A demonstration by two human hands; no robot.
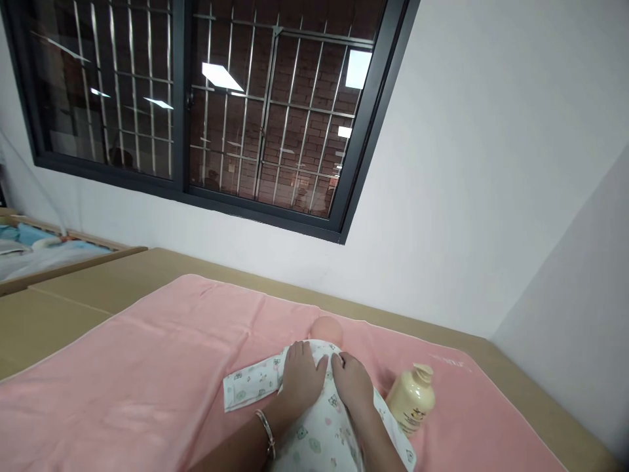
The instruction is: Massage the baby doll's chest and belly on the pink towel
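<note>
A baby doll (328, 329) in a white printed sleepsuit (314, 436) lies face down on a pink towel (147, 367). Only the back of its head shows beyond my hands. My left hand (299, 379), with a bracelet at the wrist, lies flat on the doll's upper back, fingers stretched out. My right hand (352, 381) rests flat beside it on the same spot, fingers together. One sleeve of the suit (250, 385) sticks out to the left on the towel. Neither hand holds anything.
A cream pump bottle (413, 398) stands on the towel just right of the doll. The towel covers a tan table (73, 295) against a white wall with a barred dark window (206, 98). A wooden cot (44, 252) shows at far left.
</note>
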